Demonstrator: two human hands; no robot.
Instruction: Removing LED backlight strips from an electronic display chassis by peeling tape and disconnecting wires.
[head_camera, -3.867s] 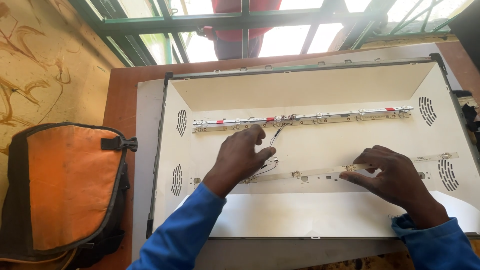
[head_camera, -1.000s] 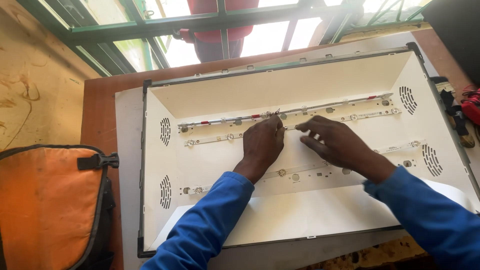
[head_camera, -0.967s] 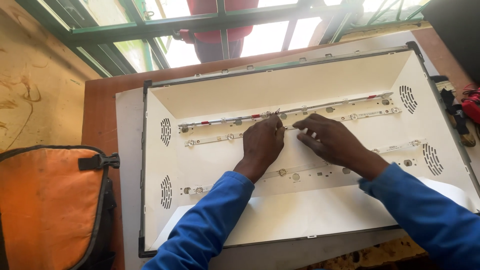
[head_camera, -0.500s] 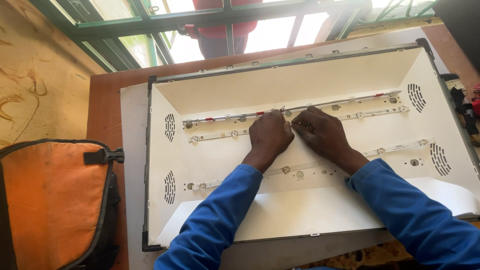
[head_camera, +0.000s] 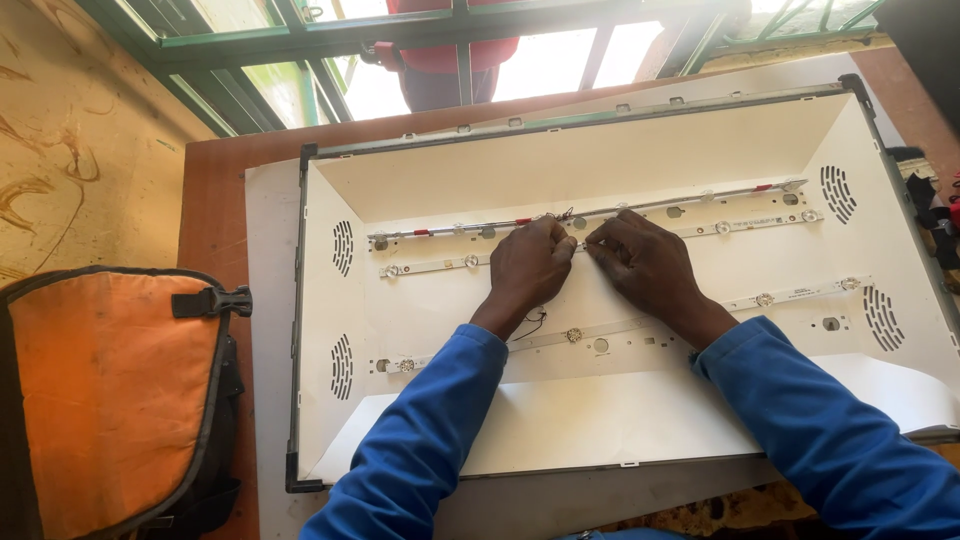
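Both hands have come close together since a moment ago, when the right one was lower down on the bottom strip. Now the left hand (head_camera: 528, 268) and the right hand (head_camera: 645, 265) meet at the middle of the thin light strip (head_camera: 690, 207), the top one of three, which lies across the upper part of the white panel (head_camera: 620, 150). Fingers on both hands are curled and pinching down at the strip, near a small dark bit of wire. Whether they hold the wire or just press on it, I cannot tell.

It looks like the step is fixing or joining something at the strip's middle. The next move would need small, careful finger work, since the part is tiny.

Below sits a second strip (head_camera: 760, 222) with round lenses, then a third strip (head_camera: 800, 293) lower down. The panel rests on a brown table (head_camera: 215, 230). An orange bag (head_camera: 110, 390) lies to the left. Someone in red (head_camera: 440, 60) stands beyond the green window frame (head_camera: 300, 40).
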